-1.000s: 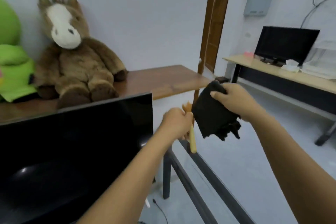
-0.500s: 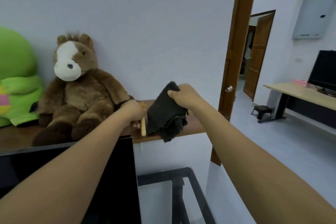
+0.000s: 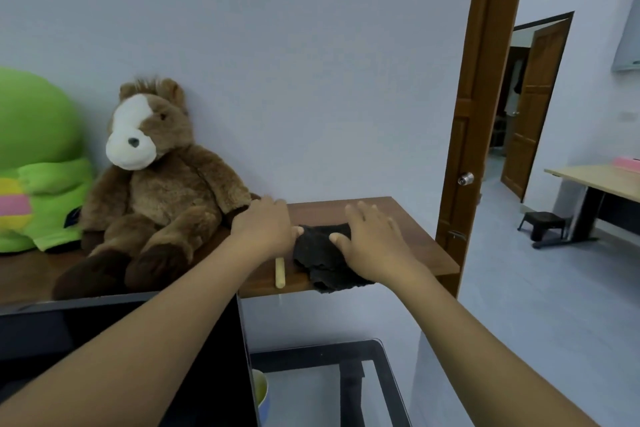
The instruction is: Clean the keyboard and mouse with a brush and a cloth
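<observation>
While both hands rest on the wooden shelf (image 3: 398,218), the brush (image 3: 280,272) lies under the left hand (image 3: 265,230), only its pale handle end showing toward the wrist. That hand lies flat over it; whether the fingers grip it I cannot tell. The right hand (image 3: 372,243) is spread open, its palm on the dark cloth (image 3: 320,255) between the 2 hands. I judge the cloth soft and light, best pinched mid-fold; the stiff brush suits a handle grip. Keyboard and mouse are out of view.

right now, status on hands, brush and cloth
Left hand over wooden-handled brush; right hand open on crumpled black cloth. Both on brown wooden shelf. Brown plush horse beside.
</observation>
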The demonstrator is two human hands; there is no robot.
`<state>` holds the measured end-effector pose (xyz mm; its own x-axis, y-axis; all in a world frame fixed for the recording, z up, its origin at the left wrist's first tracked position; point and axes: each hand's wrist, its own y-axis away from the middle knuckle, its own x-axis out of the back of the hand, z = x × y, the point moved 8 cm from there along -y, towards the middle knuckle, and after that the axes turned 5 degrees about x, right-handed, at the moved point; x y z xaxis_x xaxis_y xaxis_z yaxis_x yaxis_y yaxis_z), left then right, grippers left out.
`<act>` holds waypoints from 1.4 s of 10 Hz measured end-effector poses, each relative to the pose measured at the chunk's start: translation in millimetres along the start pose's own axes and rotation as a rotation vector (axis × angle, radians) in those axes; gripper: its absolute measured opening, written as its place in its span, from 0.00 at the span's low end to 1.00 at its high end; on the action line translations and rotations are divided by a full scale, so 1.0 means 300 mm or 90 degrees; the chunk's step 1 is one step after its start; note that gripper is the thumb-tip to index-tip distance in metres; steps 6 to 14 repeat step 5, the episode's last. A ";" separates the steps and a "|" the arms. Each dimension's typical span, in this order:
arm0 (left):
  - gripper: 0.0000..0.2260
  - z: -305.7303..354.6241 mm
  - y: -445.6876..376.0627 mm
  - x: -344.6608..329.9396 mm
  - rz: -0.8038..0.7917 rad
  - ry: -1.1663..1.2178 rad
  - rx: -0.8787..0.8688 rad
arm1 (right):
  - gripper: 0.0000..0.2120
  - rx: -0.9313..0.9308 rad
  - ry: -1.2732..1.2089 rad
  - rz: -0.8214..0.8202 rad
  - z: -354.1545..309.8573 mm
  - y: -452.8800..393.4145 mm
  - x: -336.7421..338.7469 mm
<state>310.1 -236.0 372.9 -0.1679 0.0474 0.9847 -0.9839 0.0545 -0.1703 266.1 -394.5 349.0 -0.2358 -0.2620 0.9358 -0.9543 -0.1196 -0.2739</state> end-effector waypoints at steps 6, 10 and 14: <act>0.35 0.087 0.022 -0.185 -0.261 0.029 -0.095 | 0.32 -0.027 0.033 -0.198 0.026 -0.063 -0.131; 0.35 0.087 0.022 -0.185 -0.261 0.029 -0.095 | 0.32 -0.027 0.033 -0.198 0.026 -0.063 -0.131; 0.35 0.087 0.022 -0.185 -0.261 0.029 -0.095 | 0.32 -0.027 0.033 -0.198 0.026 -0.063 -0.131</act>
